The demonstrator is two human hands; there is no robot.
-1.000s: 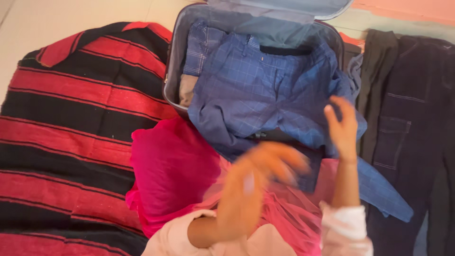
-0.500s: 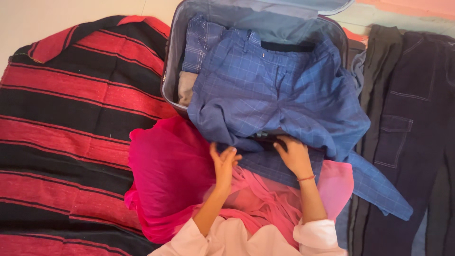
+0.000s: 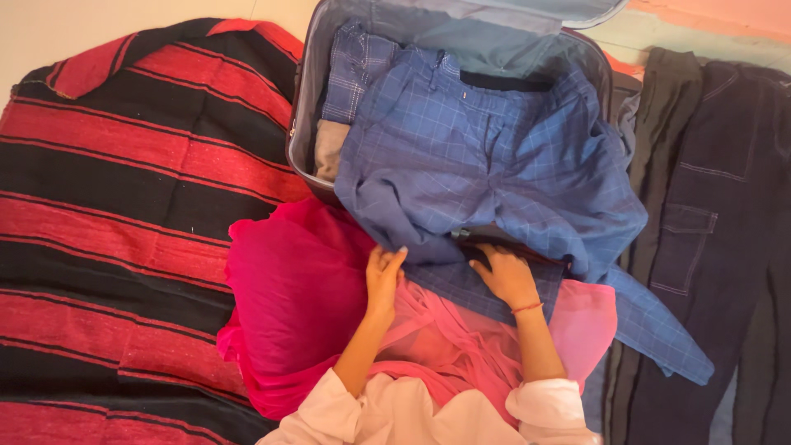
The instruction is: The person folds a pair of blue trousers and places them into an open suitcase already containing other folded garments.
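Blue checked trousers lie spread over an open grey suitcase, their legs spilling over its near edge. My left hand rests flat with fingers together on the lower edge of the trousers, beside the bright pink cloth over my lap. My right hand lies palm down on the trousers near the suitcase's front rim, fingers spread. A thin red band circles that wrist. Neither hand grips anything that I can see.
A red and black striped blanket covers the floor at left. Dark navy cargo trousers and a dark olive garment lie at right. Another folded checked garment sits inside the suitcase at left. The suitcase lid stands open at the top.
Both hands came down from mid-air onto the trousers at the suitcase's near edge. Over the last half second they shifted only slightly, the left hand settling flatter.
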